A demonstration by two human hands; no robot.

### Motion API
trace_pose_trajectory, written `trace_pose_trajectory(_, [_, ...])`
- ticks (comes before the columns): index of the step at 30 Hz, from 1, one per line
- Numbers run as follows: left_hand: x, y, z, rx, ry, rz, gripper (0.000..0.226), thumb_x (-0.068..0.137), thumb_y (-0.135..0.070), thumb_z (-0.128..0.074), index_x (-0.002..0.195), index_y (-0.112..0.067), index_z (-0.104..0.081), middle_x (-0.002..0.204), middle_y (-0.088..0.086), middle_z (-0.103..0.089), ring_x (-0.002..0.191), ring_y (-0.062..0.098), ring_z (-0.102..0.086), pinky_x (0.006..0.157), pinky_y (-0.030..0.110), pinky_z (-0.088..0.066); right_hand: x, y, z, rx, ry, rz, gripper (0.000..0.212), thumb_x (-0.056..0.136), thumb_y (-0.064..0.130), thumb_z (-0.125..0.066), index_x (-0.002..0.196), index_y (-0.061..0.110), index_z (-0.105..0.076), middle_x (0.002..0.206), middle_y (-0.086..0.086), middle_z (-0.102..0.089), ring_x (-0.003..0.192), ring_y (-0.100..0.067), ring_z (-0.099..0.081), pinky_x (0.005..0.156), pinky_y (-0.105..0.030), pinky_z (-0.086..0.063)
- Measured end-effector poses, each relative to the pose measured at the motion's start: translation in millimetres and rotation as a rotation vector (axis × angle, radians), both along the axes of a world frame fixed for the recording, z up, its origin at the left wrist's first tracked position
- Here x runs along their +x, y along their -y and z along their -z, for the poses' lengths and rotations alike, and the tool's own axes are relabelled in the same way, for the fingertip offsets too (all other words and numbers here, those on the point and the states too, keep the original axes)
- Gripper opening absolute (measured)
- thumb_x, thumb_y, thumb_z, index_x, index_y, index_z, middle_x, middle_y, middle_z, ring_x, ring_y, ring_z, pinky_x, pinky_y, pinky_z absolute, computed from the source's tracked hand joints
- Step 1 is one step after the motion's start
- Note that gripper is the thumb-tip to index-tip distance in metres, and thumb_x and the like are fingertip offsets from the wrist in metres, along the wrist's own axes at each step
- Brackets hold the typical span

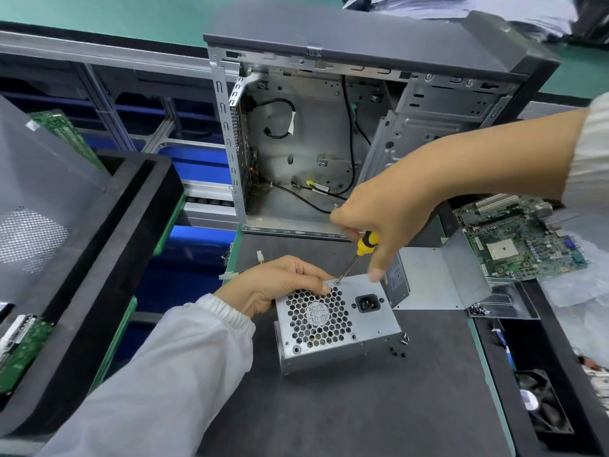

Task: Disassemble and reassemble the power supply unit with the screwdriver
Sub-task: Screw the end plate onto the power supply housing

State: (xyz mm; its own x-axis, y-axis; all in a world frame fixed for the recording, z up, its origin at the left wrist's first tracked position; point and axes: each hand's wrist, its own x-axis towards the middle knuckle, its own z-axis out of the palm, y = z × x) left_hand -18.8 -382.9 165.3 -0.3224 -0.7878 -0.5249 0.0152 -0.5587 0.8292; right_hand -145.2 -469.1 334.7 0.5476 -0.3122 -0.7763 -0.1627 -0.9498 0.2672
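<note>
The right hand (389, 212) grips the yellow-and-black-handled screwdriver (357, 255), its tip set on a screw at the upper left corner of the silver metal power supply unit (336, 324). The left hand (280, 280) holds the unit's left side, fingers curled over its top edge. The unit stands on the dark grey table (379, 407), honeycomb fan grille facing up. Small loose screws (400, 344) lie just beside its right edge. Behind stands an open grey computer case (329, 127); a green motherboard (524, 239) lies to the right.

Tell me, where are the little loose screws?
In the head view, the loose screws lie on the dark mat, right beside the lower right corner of the power supply unit.
</note>
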Motion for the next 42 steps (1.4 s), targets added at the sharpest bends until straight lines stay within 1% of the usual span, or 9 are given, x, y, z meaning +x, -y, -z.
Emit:
trace_pose_trajectory(8, [-1, 0, 0, -0.005, 0.035, -0.018, 0.025, 0.089, 0.0, -0.063, 0.112, -0.002, -0.071, 0.104, 0.017, -0.073, 0.088, 0.023, -0.068, 0.083, 0.031, -0.056, -1, -16, 2, -0.25, 0.197, -0.54, 0.044, 0.097, 0.024, -0.045, 0.062, 0.014, -0.02, 0.061, -0.001, -0.03, 0.058, -0.024, -0.04, 0.054, -0.029, -0.035])
trace_pose_trajectory(14, [0, 0, 0, -0.006, 0.022, -0.023, 0.025, 0.089, 0.0, -0.062, 0.112, -0.002, -0.071, 0.105, 0.018, -0.072, 0.089, 0.023, -0.068, 0.08, 0.027, -0.058, 13, -17, 4, 0.017, 0.058, 0.215, 0.047, 0.085, 0.054, -0.06, 0.061, 0.013, -0.054, 0.059, 0.002, -0.061, 0.056, -0.016, -0.053, 0.052, -0.023, -0.043])
trace_pose_trajectory(18, [0, 0, 0, -0.007, 0.002, -0.004, 0.024, 0.089, 0.0, -0.063, 0.111, -0.004, -0.072, 0.093, 0.009, -0.075, 0.08, 0.016, -0.07, 0.076, 0.024, -0.058, -6, -19, -3, -0.235, -0.019, -0.505, 0.014, 0.086, 0.013, -0.056, 0.099, 0.008, -0.054, 0.089, -0.005, -0.053, 0.061, -0.02, -0.046, 0.044, -0.026, -0.029])
trace_pose_trajectory(23, [0, 1, -2, 0.001, -0.008, -0.004, 0.021, 0.089, 0.0, -0.063, 0.103, -0.009, -0.075, 0.097, 0.013, -0.075, 0.081, 0.019, -0.07, 0.08, 0.03, -0.058, -24, -21, -13, -0.372, 0.091, -1.029, 0.014, 0.069, 0.001, -0.059, 0.066, 0.014, -0.055, 0.054, 0.0, -0.041, 0.045, -0.019, -0.036, 0.043, -0.027, -0.025])
trace_pose_trajectory(30, [-3, 3, -1, -0.013, -0.003, -0.006, 0.022, 0.089, 0.002, -0.063, 0.103, -0.008, -0.075, 0.095, 0.013, -0.075, 0.081, 0.019, -0.07, 0.078, 0.029, -0.06, 3, 0, 4, 0.322, -0.026, 1.349, 0.034, 0.097, 0.025, -0.05, 0.082, -0.004, -0.059, 0.045, 0.0, -0.043, 0.024, -0.004, -0.027, 0.025, -0.014, -0.021])
trace_pose_trajectory(32, [-2, 2, -1, 0.002, -0.014, -0.012, 0.023, 0.089, 0.002, -0.062, 0.107, -0.006, -0.074, 0.099, 0.016, -0.074, 0.082, 0.021, -0.07, 0.078, 0.03, -0.059, 2, 10, 0, 0.437, -0.065, 1.552, 0.035, 0.098, 0.027, -0.048, 0.087, -0.005, -0.057, 0.051, -0.002, -0.042, 0.025, -0.004, -0.025, 0.024, -0.012, -0.019])
trace_pose_trajectory(35, [-1, 2, -1, -0.003, -0.009, -0.003, 0.026, 0.089, 0.0, -0.063, 0.113, -0.002, -0.071, 0.104, 0.018, -0.072, 0.087, 0.023, -0.068, 0.082, 0.031, -0.057, 0, 5, -2, 0.265, -0.058, 0.899, 0.029, 0.088, 0.026, -0.066, 0.07, 0.005, -0.055, 0.053, -0.001, -0.049, 0.036, -0.012, -0.038, 0.034, -0.016, -0.029])
trace_pose_trajectory(39, [0, 3, -1, -0.016, -0.003, -0.003, 0.025, 0.089, 0.0, -0.063, 0.113, -0.002, -0.071, 0.097, 0.011, -0.074, 0.084, 0.018, -0.069, 0.08, 0.026, -0.058, -6, -11, -4, -0.273, 0.081, -0.74, 0.009, 0.078, 0.005, -0.055, 0.086, 0.007, -0.058, 0.076, -0.004, -0.052, 0.059, -0.023, -0.051, 0.045, -0.029, -0.03])
trace_pose_trajectory(42, [-1, 3, 1, -0.03, -0.01, -0.008, 0.023, 0.088, 0.001, -0.063, 0.109, -0.005, -0.073, 0.098, 0.012, -0.074, 0.085, 0.017, -0.07, 0.077, 0.023, -0.057, -16, -28, -16, -0.376, 0.034, -1.071, 0.016, 0.063, -0.002, -0.059, 0.063, 0.014, -0.056, 0.058, -0.001, -0.044, 0.047, -0.019, -0.038, 0.044, -0.026, -0.022])
